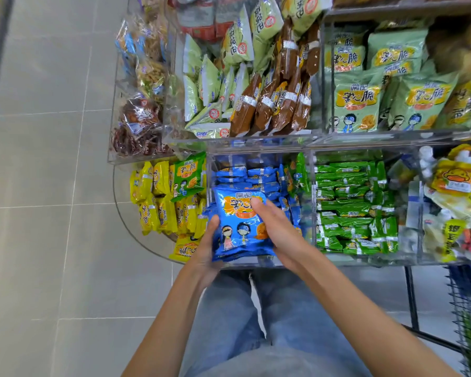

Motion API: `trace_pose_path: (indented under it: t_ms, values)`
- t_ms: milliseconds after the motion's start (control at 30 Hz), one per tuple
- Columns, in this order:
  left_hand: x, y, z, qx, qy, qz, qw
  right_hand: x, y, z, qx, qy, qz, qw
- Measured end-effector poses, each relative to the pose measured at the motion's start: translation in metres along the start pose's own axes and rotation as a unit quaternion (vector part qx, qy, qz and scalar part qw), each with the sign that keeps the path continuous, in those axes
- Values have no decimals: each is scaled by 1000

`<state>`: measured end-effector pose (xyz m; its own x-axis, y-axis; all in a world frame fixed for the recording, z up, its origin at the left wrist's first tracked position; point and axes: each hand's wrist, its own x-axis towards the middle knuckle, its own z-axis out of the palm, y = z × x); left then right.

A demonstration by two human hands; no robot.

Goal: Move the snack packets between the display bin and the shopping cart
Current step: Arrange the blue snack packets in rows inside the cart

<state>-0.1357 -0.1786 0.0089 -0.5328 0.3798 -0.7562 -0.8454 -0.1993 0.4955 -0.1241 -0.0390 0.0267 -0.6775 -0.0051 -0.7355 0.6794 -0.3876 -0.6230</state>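
A stack of blue snack packets with cartoon children on the top one is held over the front of a clear display bin that holds several more blue packets. My left hand grips the stack's lower left edge from beneath. My right hand lies on its right side, fingers across the top packet. The shopping cart shows only as a dark wire edge at the lower right.
Yellow packets fill the rounded bin to the left, green packets the bin to the right. An upper tier holds light green and brown bags. Grey tiled floor lies to the left.
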Motion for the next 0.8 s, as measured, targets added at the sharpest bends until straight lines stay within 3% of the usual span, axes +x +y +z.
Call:
trace_pose_path:
  t_ms: [200,467,533,600,633,700,800]
  values:
    - [5,5,1,-45,-44,-15,998,-4,-7,2,-63,-31,-44,997]
    - [15,10,13,-97,-93,44,990,-1,-26,-11,-21,-10,-102,995]
    - [20,11,11,-92,-90,40,991,4,-27,-18,-23,22,-132,991]
    - [27,12,6,-73,-56,27,995,18,-23,-31,-28,130,-157,979]
    - [29,11,3,-80,-35,5,996,28,-19,-39,-79,206,-174,960]
    - [31,10,-4,-85,8,-9,996,51,-13,-56,-292,324,-181,881]
    - [33,13,-10,-61,-52,41,996,82,-3,-73,-564,337,-140,740]
